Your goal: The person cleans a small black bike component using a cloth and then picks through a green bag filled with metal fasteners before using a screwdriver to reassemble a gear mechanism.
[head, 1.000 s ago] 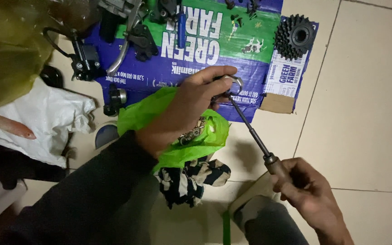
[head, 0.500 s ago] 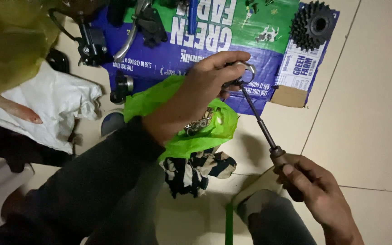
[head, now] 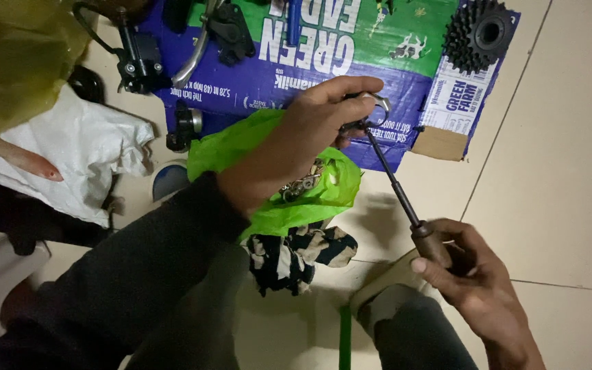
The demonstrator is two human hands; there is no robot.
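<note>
Flattened blue-green carton point(head: 310, 75) on the tiled floor is the landmark and sits higher in view than a second ago. Left hand point(head: 310, 137), over its near edge, stays pinched on a small metal clamp part point(head: 377, 104). Right hand point(head: 474, 281), nearer than the carton, keeps its grip around the screwdriver point(head: 405, 199) handle, tip now seated in the part.

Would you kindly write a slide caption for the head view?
Left hand steadies a small metal part while right hand drives a screwdriver above a flattened carton.
</note>
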